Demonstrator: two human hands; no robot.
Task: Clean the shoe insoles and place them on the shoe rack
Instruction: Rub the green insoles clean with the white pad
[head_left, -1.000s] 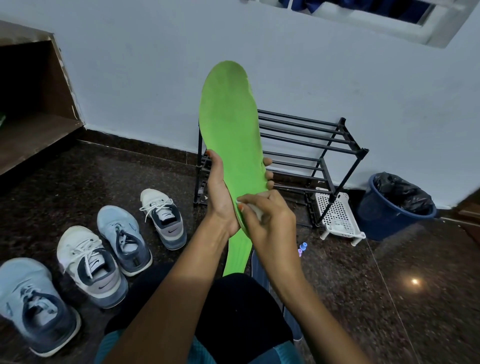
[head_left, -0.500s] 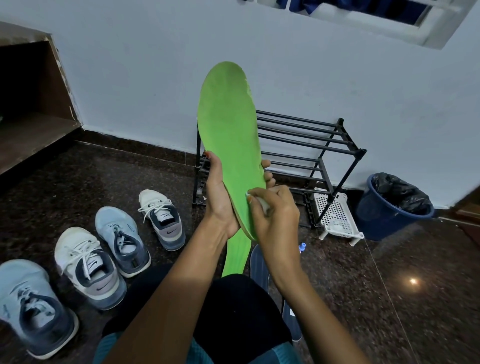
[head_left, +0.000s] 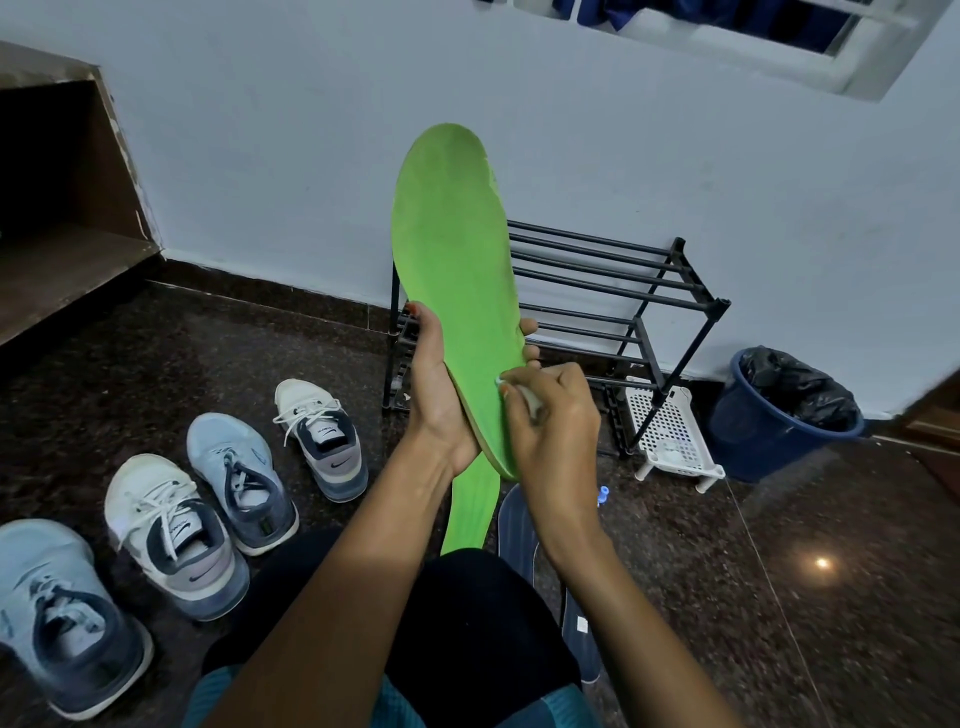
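Note:
A bright green insole stands upright in front of me, toe end up. My left hand grips it around the lower half, thumb on the left edge and fingertips showing past the right edge. My right hand pinches a small white wipe and presses it against the insole's right edge near the heel. A second green insole lies on the floor below. Dark insoles lie beside it, partly hidden by my arm. The black shoe rack stands against the wall behind.
Several sneakers sit in a row on the dark granite floor at left. A white perforated basket leans by the rack, a blue bin with a black liner stands at right, and a small blue-capped bottle lies nearby. A wooden step is at far left.
My right hand with the wipe has slid up the insole's right edge, from near the heel toward the middle. The left hand keeps its grip.

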